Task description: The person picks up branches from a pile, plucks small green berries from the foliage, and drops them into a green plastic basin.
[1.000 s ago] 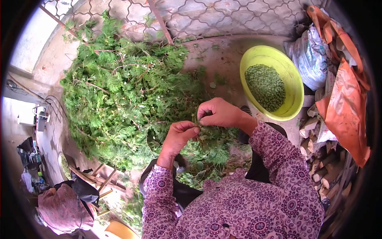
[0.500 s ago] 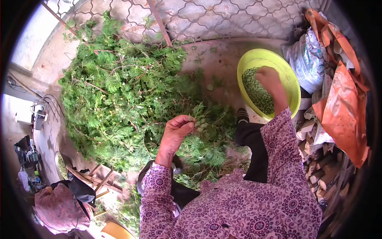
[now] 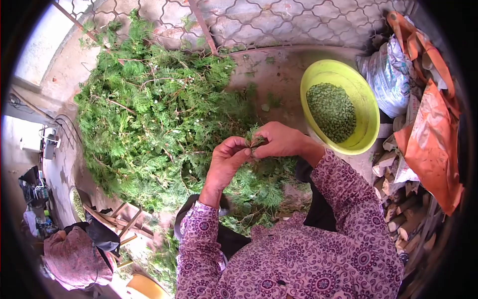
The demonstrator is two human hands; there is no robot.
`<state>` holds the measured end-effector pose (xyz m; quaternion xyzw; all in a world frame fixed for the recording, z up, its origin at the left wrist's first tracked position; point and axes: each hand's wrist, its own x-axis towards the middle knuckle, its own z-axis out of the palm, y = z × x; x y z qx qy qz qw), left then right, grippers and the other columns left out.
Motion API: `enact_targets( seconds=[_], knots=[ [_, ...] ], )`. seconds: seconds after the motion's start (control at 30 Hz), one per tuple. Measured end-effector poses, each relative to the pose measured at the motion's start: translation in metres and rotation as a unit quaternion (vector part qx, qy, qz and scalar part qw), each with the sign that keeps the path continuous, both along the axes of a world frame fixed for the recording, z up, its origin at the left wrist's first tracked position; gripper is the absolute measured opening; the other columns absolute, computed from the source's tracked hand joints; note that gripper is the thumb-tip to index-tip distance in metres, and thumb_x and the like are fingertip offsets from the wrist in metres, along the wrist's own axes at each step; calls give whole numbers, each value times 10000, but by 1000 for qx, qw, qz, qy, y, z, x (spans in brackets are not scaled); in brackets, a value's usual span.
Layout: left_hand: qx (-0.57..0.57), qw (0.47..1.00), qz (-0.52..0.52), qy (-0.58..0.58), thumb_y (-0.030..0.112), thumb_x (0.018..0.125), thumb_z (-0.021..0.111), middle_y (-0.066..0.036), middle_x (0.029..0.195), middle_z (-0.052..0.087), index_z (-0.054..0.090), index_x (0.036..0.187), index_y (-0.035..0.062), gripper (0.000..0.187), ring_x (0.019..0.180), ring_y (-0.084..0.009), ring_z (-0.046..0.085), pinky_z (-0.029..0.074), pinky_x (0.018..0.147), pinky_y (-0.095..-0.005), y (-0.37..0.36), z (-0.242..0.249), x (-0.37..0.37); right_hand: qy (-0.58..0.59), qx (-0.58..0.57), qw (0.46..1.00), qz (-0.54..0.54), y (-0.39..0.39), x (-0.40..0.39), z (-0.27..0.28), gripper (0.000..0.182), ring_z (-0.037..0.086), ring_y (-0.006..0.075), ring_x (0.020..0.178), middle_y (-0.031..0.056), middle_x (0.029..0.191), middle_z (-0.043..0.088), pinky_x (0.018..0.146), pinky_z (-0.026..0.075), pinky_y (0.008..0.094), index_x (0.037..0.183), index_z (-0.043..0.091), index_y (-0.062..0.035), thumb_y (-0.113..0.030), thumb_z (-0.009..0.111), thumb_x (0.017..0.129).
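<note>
Both hands meet over the near right edge of a large heap of green conifer branches (image 3: 164, 114). My left hand (image 3: 225, 162) pinches a small conifer sprig (image 3: 256, 141) between thumb and fingertips. My right hand (image 3: 286, 140) is closed at the same sprig, its fingertips touching or nearly touching those of the left. What exactly lies between the right fingertips is partly hidden. Beyond the right hand stands a yellow-green plastic basin (image 3: 367, 117), tilted in view, with many small round green cones (image 3: 331, 110) in it.
A wire mesh fence (image 3: 279, 25) runs along the back. At right are a white woven sack (image 3: 386, 74), orange sheeting (image 3: 428, 149) and stacked firewood (image 3: 408, 219). At lower left another person (image 3: 77, 259) sits near a wooden frame (image 3: 127, 222) and a yellow tub (image 3: 147, 286).
My right hand has left the basin of cones and come to the sprig at my left hand. The left hand has stayed near its place, still pinching the sprig.
</note>
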<state>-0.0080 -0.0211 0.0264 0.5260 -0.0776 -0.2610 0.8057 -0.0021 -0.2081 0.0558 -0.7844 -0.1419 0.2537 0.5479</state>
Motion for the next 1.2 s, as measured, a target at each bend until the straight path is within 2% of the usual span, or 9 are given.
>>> enact_targets(
  seconds=[0.17,0.27,0.37,0.43,0.53,0.7,0.77,0.93,1.2],
  knots=[
    [76,995,-62,12,21,814,539,-24,759,599,577,872,-3,73,682,-87,553,455,660,-222,7,-6,2,-50,-10,998,-25,0,-1,-1,267,488,104,562,68,590,546,524,394,266,735,605,-5,-254,631,644],
    [96,991,-93,7,21,813,535,-27,739,599,588,837,-4,64,680,-88,551,447,661,-223,8,3,0,-70,-52,995,48,-3,0,3,186,454,58,600,1,646,558,541,372,235,778,601,-19,-195,614,719],
    [-11,995,-77,54,8,795,555,-27,730,600,598,821,-4,52,682,-91,553,450,664,-224,10,8,-4,5,42,998,56,-5,1,1,172,509,79,616,18,666,574,563,404,240,731,595,-4,-175,591,731],
    [-31,995,-69,68,5,786,565,-29,739,602,600,839,-2,63,681,-95,556,451,668,-226,12,6,-6,173,280,942,-66,-8,-1,5,133,567,114,653,50,728,594,558,450,241,779,577,2,-123,547,745],
    [-55,993,-40,99,-2,769,583,-33,759,608,601,867,2,100,684,-100,560,452,674,-227,16,7,-5,249,356,896,-92,-19,4,12,162,597,143,674,77,778,598,539,484,240,880,546,4,-80,504,748],
    [-86,989,-25,113,-26,743,595,-38,786,614,600,892,2,151,703,-101,566,453,676,-228,27,-2,-1,221,308,924,-59,-19,3,16,190,573,126,610,34,746,557,499,453,228,936,518,-20,-116,544,774],
    [-84,990,-21,114,-25,744,593,-39,785,614,598,891,0,150,700,-101,565,452,673,-227,27,-1,-2,186,127,974,-32,-12,2,21,208,539,86,596,24,738,578,484,410,196,923,546,-34,-123,590,741],
    [-70,990,-22,118,-27,743,584,-41,771,611,592,876,-11,134,682,-99,562,450,658,-222,28,2,-4,74,142,986,42,6,-1,4,193,457,30,570,-36,684,540,498,355,184,865,579,-46,-139,662,718],
    [-137,979,-54,139,3,704,615,-57,752,606,585,857,-20,157,678,-129,574,459,653,-246,33,7,-12,226,192,954,34,16,-11,7,155,503,72,521,-6,633,557,469,386,207,776,595,-35,-186,569,752]
  ],
)
